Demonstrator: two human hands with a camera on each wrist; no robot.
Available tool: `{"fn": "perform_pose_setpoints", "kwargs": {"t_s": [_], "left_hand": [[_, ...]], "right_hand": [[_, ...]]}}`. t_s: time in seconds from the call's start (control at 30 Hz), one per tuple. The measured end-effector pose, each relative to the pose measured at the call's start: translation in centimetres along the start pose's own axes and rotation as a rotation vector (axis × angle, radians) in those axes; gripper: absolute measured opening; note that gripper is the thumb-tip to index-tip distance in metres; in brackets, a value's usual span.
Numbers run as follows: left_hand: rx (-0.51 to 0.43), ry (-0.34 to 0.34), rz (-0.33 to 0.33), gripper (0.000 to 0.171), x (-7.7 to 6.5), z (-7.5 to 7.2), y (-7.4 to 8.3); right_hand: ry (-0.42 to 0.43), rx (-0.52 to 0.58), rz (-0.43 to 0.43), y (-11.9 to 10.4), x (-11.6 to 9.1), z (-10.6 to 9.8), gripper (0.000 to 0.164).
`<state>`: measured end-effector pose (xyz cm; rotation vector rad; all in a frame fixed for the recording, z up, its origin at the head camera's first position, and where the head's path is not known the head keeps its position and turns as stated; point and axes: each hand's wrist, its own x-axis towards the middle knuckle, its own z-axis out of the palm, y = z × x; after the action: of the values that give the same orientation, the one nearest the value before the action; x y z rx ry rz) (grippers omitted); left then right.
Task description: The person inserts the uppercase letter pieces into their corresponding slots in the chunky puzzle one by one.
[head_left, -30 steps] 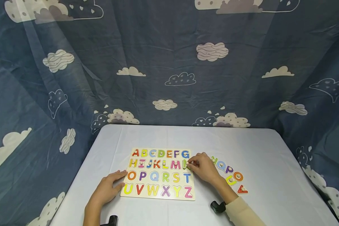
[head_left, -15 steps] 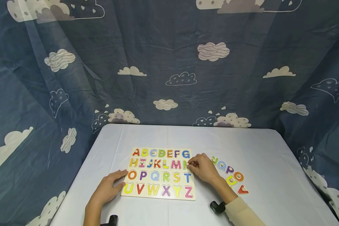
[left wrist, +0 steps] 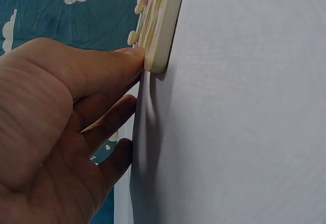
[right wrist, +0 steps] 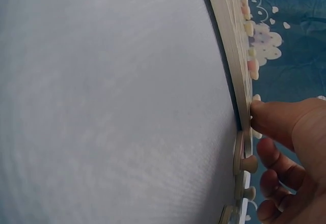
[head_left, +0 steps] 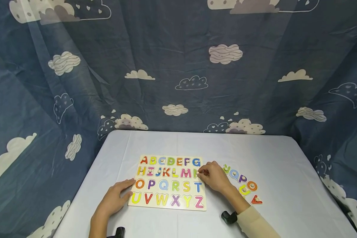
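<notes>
A pale wooden alphabet puzzle board [head_left: 157,191] lies on the white table. Knobbed letters stand in its upper two rows, while the lower two show coloured letter shapes without visible knobs. My right hand [head_left: 215,177] pinches the green letter N [head_left: 195,173] by its knob at the right end of the second row; the fingers hide part of it. At the board's left edge, my left hand [head_left: 113,197] rests with extended fingers, its thumb touching the board's edge [left wrist: 159,63] in the left wrist view.
Loose knobbed letters lie right of the board: a green piece [head_left: 226,169], a light blue Q [head_left: 234,174], a purple P [head_left: 242,178], an orange O [head_left: 251,185], a yellow U [head_left: 244,190] and a red V [head_left: 256,199]. A cloud-patterned curtain [head_left: 178,99] hangs behind.
The whole head view shifts very slightly to the right. Both hands, the board and the letters otherwise keep their places.
</notes>
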<state>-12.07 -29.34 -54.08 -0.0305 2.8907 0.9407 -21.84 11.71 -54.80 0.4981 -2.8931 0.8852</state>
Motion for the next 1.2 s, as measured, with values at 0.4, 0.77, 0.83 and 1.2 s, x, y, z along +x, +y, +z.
{"fn": "perform_pose_setpoints", "kwargs": {"t_s": [0.4,0.77,0.83,1.2], "left_hand": [[0.009,-0.003,0.007,0.05,-0.3,0.0,0.0],[0.012,-0.011,0.008,0.05,-0.2,0.1,0.1],[0.015,-0.013,0.009,0.05,-0.2,0.0,0.2],[0.012,-0.02,-0.02,0.053,-0.4,0.1,0.1]], "right_hand": [[-0.019,0.013,0.004,-0.1,-0.1,0.2,0.009],[0.006,0.025,0.02,0.5,-1.0,-1.1,0.013],[0.022,0.015,0.018,0.8,-1.5,-1.6,0.015],[0.067,-0.05,0.054,2.7,-3.9,-4.4,0.02]]}}
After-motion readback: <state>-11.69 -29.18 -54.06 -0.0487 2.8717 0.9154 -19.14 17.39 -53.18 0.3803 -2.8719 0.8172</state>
